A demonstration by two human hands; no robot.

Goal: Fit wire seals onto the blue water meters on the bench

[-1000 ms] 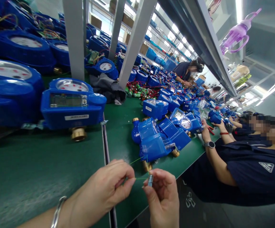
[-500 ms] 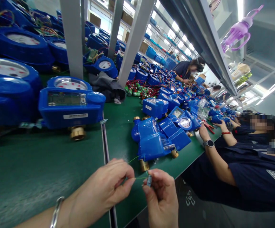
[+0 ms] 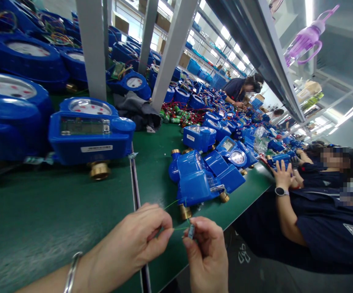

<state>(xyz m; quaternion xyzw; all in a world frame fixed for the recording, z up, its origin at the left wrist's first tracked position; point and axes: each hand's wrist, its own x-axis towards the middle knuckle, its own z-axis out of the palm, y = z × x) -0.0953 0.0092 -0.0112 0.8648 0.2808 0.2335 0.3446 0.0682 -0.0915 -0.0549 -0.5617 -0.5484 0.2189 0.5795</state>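
Note:
Between the fingertips of my left hand [image 3: 150, 236] a thin green wire [image 3: 180, 228] is pinched. My right hand [image 3: 208, 250] holds a small grey-blue seal [image 3: 191, 231] between thumb and forefinger, and the wire runs into it. Another stretch of the wire reaches up to the blue water meter [image 3: 194, 187], which lies on its side just beyond my hands. Its brass threaded end [image 3: 185, 212] points toward my right hand. To the left, a second blue meter [image 3: 95, 138] stands with its dial up and a small seal tag [image 3: 132, 155] at its corner.
More blue meters [image 3: 229, 171] lie along the green bench [image 3: 109, 211] toward the right. Grey posts [image 3: 92, 49] rise at the back beside a dark cloth [image 3: 138, 112] and green batteries [image 3: 176, 116]. A co-worker [image 3: 310, 228] sits close on the right.
My hands have stayed almost still with the wire and seal. The co-worker's hand on the right has moved away from the meters near the red-handled pliers and is now raised with fingers spread.

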